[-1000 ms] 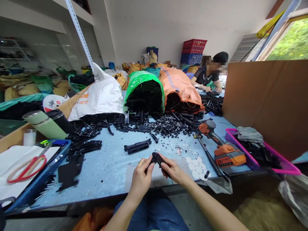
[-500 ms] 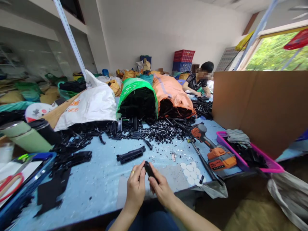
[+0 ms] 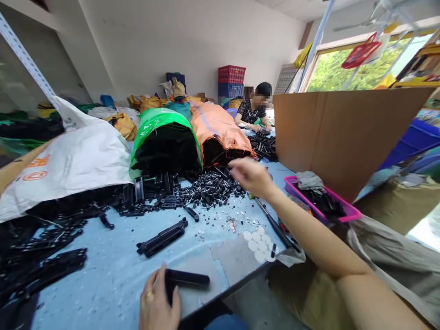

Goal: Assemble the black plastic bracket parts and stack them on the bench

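At the table's near edge my left hand [image 3: 158, 300], a ring on one finger, is closed round one end of a black plastic bar-shaped part [image 3: 190, 277]. The part's other end points right over a grey sheet. My right hand [image 3: 252, 176] is stretched far forward, above the right end of a heap of small black parts and screws [image 3: 213, 190], in front of the orange sack [image 3: 220, 128]. Its fingers are smeared by motion, so their grip is unclear. A long black assembly [image 3: 163, 238] lies on the blue table beyond my left hand.
A green sack [image 3: 161, 117] and a white sack [image 3: 79, 158] lie along the back. Right of the heap are a hammer [image 3: 271, 222], white discs [image 3: 257, 245], a pink tray [image 3: 350, 216] and a cardboard panel [image 3: 337, 137]. A co-worker [image 3: 254, 110] sits behind.
My hands have parted. The left has moved down and left with the black part, while the right has let go and reached forward. The view has turned right.
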`<state>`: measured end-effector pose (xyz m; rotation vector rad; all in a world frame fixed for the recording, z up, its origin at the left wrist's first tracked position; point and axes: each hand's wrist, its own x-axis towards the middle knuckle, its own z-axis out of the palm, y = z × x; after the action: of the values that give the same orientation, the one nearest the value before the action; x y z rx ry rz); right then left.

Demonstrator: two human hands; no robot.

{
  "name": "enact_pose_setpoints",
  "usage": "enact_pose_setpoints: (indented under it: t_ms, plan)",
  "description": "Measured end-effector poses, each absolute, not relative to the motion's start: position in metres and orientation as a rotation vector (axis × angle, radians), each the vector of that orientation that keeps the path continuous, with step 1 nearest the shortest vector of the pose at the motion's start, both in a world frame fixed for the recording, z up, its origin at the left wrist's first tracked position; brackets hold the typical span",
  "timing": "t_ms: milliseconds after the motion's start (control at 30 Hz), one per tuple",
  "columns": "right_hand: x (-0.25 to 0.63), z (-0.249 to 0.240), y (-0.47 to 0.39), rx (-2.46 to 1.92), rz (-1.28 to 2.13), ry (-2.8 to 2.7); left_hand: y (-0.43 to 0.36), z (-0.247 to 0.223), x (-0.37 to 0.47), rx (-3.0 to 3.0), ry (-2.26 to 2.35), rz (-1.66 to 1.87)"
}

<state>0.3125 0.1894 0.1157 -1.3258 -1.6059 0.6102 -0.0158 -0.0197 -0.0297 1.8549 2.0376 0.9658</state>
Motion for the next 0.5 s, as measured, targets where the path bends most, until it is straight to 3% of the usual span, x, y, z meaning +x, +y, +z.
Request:
enact_pose_setpoints:
  t_ms: [100,200,367,500]
  plan:
    - [0.291,0.097,0.234,-1.686,0.426,-1.907,-0.012,-0.023,-0.012,2.547,1.693,0.853]
    - [0.295,0.083,0.267,-1.987,0.243,-1.976,0.0,-0.024,-0.007,2.778,1.552,0.695]
    - [0.311,0.075,0.291,-2.088,0.115,-1.976,0.006,-0.024,-0.003,2.676,1.747,0.456]
    - [0.287,0.073,0.258,-1.904,0.126,-2.01,0.001,-0.004,0.008,2.278,1.706,0.68]
